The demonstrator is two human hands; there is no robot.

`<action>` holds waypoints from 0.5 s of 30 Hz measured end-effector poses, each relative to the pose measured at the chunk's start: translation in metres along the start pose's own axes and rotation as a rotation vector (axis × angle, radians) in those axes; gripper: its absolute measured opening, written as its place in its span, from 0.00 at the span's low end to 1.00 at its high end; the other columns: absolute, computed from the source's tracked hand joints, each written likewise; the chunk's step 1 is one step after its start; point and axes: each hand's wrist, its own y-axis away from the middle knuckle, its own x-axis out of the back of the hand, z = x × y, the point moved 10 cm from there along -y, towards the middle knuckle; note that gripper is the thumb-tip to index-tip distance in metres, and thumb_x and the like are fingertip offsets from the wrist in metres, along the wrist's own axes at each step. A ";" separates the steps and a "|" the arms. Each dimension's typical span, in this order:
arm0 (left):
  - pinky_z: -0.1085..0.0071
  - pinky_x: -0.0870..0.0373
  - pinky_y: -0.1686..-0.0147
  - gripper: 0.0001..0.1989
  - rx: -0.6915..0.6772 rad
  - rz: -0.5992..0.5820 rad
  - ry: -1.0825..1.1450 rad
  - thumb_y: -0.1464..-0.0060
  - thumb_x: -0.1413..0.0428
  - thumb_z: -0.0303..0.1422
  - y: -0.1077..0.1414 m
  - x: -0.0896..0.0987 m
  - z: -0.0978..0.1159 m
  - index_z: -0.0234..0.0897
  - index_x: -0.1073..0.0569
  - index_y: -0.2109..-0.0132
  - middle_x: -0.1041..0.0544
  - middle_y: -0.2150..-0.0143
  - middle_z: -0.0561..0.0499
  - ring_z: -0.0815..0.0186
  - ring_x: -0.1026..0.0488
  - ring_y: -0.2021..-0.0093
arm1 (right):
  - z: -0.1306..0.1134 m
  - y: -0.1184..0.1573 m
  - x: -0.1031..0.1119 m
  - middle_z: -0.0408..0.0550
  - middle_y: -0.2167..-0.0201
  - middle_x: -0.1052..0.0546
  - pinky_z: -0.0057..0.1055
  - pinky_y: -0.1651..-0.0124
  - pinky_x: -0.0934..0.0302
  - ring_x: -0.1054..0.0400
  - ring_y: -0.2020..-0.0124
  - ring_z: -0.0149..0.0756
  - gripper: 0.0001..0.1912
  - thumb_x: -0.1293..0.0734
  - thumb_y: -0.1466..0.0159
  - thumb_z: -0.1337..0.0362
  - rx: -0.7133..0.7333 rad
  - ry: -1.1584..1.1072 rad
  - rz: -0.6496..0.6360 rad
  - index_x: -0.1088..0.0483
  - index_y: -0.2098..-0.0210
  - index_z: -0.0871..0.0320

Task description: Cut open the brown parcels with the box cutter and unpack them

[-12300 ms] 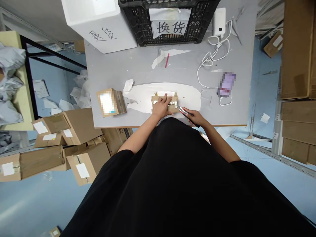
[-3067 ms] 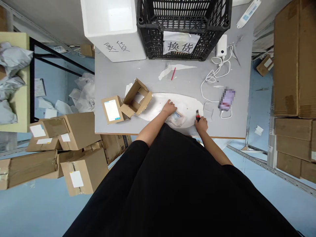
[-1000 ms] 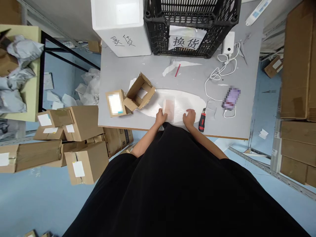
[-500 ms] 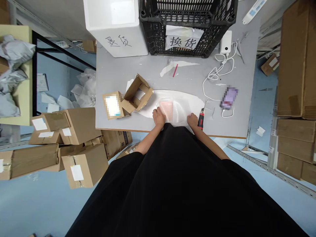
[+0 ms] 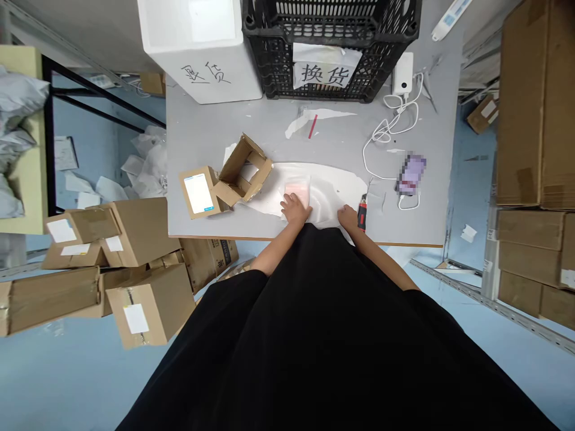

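Observation:
A flat pink item [image 5: 297, 188] lies on a sheet of white wrapping [image 5: 330, 190] near the table's front edge. My left hand [image 5: 294, 209] rests on the pink item's lower part with its fingers spread. At the right part of the wrapping, my right hand [image 5: 348, 218] is closed on its near edge. Just right of that hand lies a red and black cutter [image 5: 362, 214]. To the left, an open cardboard box [image 5: 242, 169] leans beside a box with a white label [image 5: 198, 193].
A white bin [image 5: 204, 66] and a black crate [image 5: 330, 36] stand at the table's back. A purple phone [image 5: 411, 175], its white cable and a power strip [image 5: 403, 74] are on the right. Cartons [image 5: 148, 305] are stacked on the floor at left.
My left hand has opened and moved from the wrapping's left side onto the pink item. My right hand stays closed at the wrapping's edge. The whole view has shifted slightly.

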 end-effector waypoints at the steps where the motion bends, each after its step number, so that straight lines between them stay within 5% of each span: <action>1: 0.49 0.31 0.49 0.34 -0.016 0.001 0.026 0.51 0.38 0.44 0.000 0.003 -0.002 0.32 0.39 0.41 0.39 0.38 0.31 0.40 0.35 0.43 | 0.001 -0.001 0.002 0.55 0.61 0.24 0.35 0.57 0.40 0.31 0.58 0.45 0.07 0.43 0.35 0.65 0.005 -0.008 0.005 0.34 0.67 0.56; 8: 0.58 0.29 0.50 0.21 -0.120 0.000 0.195 0.40 0.48 0.37 0.006 0.033 -0.035 0.35 0.37 0.43 0.27 0.49 0.38 0.50 0.26 0.48 | 0.012 -0.007 0.011 0.51 0.68 0.25 0.32 0.58 0.42 0.32 0.62 0.41 0.07 0.41 0.38 0.65 0.016 -0.049 0.035 0.36 0.73 0.55; 12: 0.58 0.30 0.50 0.14 -0.015 0.149 0.163 0.41 0.51 0.30 -0.004 0.059 -0.075 0.35 0.32 0.48 0.27 0.49 0.37 0.50 0.26 0.49 | 0.017 -0.007 0.011 0.48 0.71 0.26 0.30 0.60 0.43 0.33 0.64 0.39 0.08 0.40 0.40 0.65 0.015 -0.078 0.050 0.38 0.75 0.55; 15: 0.61 0.29 0.51 0.13 0.062 0.134 0.296 0.42 0.49 0.30 -0.021 0.059 -0.103 0.37 0.31 0.50 0.23 0.55 0.42 0.52 0.25 0.52 | 0.025 -0.006 0.013 0.46 0.74 0.27 0.30 0.62 0.43 0.34 0.67 0.38 0.08 0.39 0.41 0.65 -0.018 -0.125 0.064 0.38 0.77 0.55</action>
